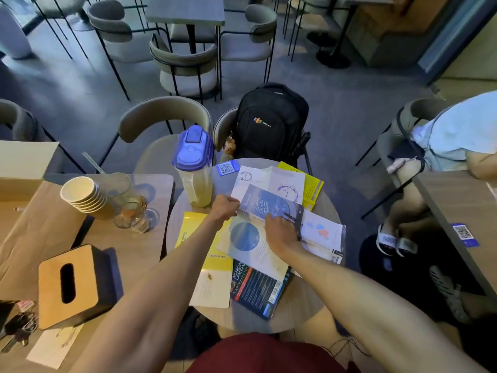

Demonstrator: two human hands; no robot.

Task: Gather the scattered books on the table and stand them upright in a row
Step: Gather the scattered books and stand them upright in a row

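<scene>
Several books lie flat and overlapping on a small round table (293, 316). A blue-grey book (271, 203) sits on top in the middle; my left hand (225, 208) pinches its left edge and my right hand (279, 234) presses on its near edge. Under it lie a white book with a blue circle (247, 238), a white book with purple logos (269, 179), a yellow book at the far right (313, 188), a white book with red and blue shapes (322, 232), a yellow-and-white book (212, 278) and a dark book (258, 289) nearest me.
A plastic pitcher with a blue lid (194, 168) stands at the table's far left edge. The left table holds stacked paper cups (83, 195), glasses (131, 216), a tissue box (72, 285) and keys (17, 327). A backpack (271, 122) rests on the chair opposite. A seated person (443, 146) is at the right.
</scene>
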